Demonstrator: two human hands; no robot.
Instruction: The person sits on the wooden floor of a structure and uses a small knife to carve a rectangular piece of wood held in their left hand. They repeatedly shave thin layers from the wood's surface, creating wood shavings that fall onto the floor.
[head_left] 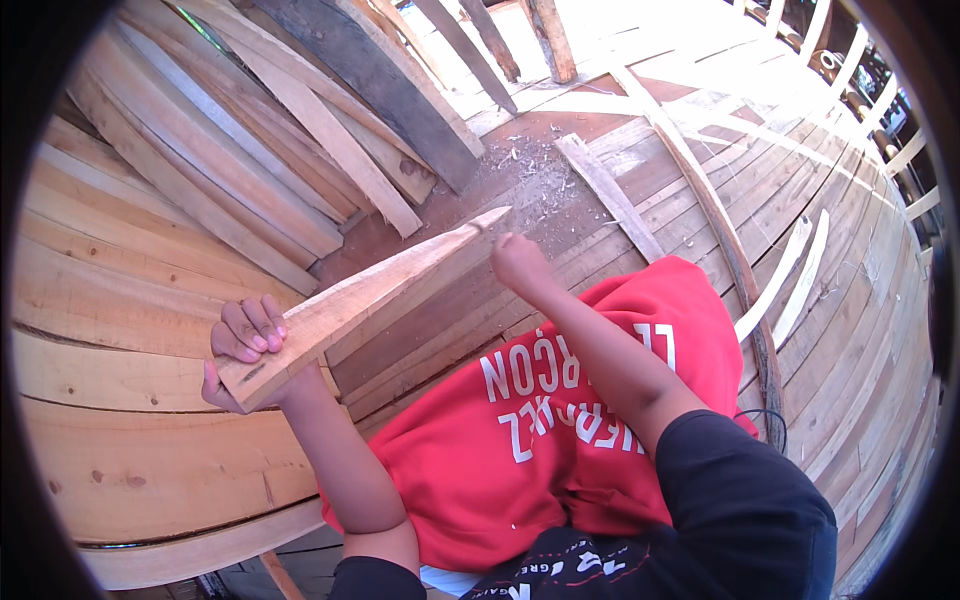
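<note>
A pale wooden plank (365, 295) slants up from the left, wide at its near end and tapering to a point. My left hand (248, 332) is wrapped around the wide end, fingers over the top edge. By the pointed end, my right hand (521, 264) is closed in a fist. A small dark shape lies on the wood near the tip, close to the fist; I cannot make out what it is or whether the hand holds it. Red cloth (590, 400) with white lettering covers my lap below the plank.
Curved wooden planking (150, 440) rises along the left, with several boards (220, 150) leaning at the upper left. A dark beam (400, 110) stands beyond the tip. Shavings (545, 175) litter the floor; a loose board (612, 195) and a long strip (705, 190) lie at right.
</note>
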